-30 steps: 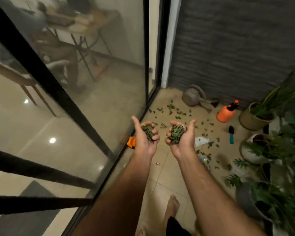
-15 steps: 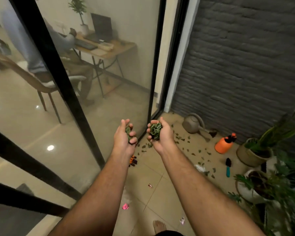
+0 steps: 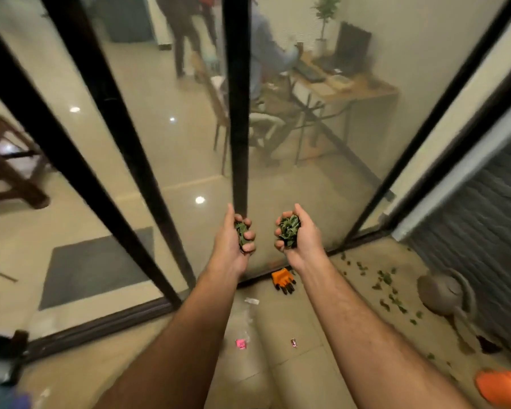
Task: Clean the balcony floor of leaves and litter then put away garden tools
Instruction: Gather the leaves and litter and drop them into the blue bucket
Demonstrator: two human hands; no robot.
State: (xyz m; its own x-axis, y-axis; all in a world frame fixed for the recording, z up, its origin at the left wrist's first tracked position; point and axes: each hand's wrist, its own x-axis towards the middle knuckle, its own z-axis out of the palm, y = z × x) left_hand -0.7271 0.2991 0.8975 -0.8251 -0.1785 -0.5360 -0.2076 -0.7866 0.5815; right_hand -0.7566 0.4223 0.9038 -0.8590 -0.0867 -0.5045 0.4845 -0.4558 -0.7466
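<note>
My left hand [image 3: 233,240] is curled around a small bunch of green leaves [image 3: 242,233]. My right hand [image 3: 300,237] cups a larger clump of green leaves [image 3: 289,230], palm up. Both hands are held out side by side at chest height, in front of the glass door. More loose leaves [image 3: 388,293] lie scattered on the tiled floor at the right. Small litter lies below my arms: a pink scrap [image 3: 240,343], a white scrap [image 3: 251,301] and a small wrapper [image 3: 293,343].
An orange and black glove [image 3: 283,279] lies by the door track. A grey watering can [image 3: 446,293] lies near the dark brick wall [image 3: 484,231]. An orange sprayer [image 3: 502,388] shows at the bottom right. Black door frames [image 3: 239,113] and glass stand ahead; people and a desk are inside.
My view has swung left, from the balcony corner to the glass door. Both hands still hold their leaves. The plants have left the view.
</note>
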